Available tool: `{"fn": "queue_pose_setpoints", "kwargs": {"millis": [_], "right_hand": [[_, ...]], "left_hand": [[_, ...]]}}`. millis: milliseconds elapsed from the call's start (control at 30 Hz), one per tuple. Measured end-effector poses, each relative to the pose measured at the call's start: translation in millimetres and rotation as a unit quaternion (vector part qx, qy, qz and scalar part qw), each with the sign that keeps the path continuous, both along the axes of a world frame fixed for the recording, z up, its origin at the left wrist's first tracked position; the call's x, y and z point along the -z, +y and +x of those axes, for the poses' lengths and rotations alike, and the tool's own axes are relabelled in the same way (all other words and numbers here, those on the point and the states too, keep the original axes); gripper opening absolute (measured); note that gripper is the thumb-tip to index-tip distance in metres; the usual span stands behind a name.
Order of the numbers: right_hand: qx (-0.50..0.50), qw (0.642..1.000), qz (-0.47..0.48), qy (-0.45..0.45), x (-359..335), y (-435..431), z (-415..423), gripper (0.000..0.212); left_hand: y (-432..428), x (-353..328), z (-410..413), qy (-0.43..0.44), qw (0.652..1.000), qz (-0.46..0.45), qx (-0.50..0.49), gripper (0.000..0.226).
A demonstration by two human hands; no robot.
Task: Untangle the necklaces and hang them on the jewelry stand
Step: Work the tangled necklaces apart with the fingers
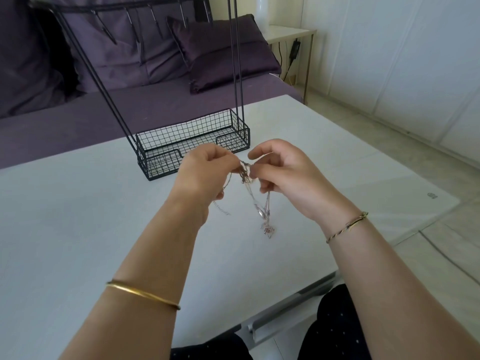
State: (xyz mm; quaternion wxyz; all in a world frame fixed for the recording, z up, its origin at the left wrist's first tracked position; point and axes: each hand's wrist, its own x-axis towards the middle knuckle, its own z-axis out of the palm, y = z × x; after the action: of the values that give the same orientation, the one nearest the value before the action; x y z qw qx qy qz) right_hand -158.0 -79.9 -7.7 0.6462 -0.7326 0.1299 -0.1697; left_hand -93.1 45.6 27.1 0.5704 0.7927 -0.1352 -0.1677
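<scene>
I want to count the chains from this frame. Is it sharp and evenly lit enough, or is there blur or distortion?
Head view: light is soft and even, no glare on the table. Head view: the necklaces pinched between left hand and right hand look smeared, strands inseparable. Head view: wide-angle bowing curves the top rail of the jewelry stand.

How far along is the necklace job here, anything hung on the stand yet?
Done: nothing visible; the hooks of the black wire jewelry stand carry no chain. In hand: left hand and right hand both pinch the knotted clump of thin silvery necklaces above the white table, strands trailing below. Left: separating the chains and hanging each one.
</scene>
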Motion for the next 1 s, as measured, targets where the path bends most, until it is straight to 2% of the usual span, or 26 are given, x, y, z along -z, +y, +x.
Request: {"fn": "queue_pose_setpoints", "kwargs": {"millis": [133, 267, 400, 600, 700, 800, 1000], "right_hand": [[0.008, 0.997, -0.054, 0.051, 2, -7, -3, 0.016], [0.058, 0.987, -0.109, 0.102, 10, -15, -7, 0.015], [0.093, 0.99, -0.054, 0.088, 12, -19, -8, 0.015], [0.215, 0.976, 0.031, 0.006, 10, -25, -5, 0.017], [0.263, 0.961, 0.084, -0.02, 9, -28, -3, 0.015], [0.286, 0.95, 0.122, -0.02, 12, -32, -1, 0.016], [0.252, 0.956, 0.147, 0.035, 17, -31, 5, 0.012]], "left_hand": [[2, 1, 5, -0.02, 0.997, -0.038, -0.064, 0.015], [7, 4, 14, -0.04, 0.99, -0.057, -0.122, 0.015], [10, 6, 14, -0.051, 0.99, -0.035, -0.13, 0.016], [12, 7, 16, -0.055, 0.994, 0.037, -0.083, 0.005], [13, 8, 14, -0.017, 0.997, 0.054, -0.048, 0.007], [12, 6, 12, 0.061, 0.998, 0.033, -0.006, 0.006], [7, 4, 8, 0.188, 0.981, -0.026, 0.048, 0.013]]}}
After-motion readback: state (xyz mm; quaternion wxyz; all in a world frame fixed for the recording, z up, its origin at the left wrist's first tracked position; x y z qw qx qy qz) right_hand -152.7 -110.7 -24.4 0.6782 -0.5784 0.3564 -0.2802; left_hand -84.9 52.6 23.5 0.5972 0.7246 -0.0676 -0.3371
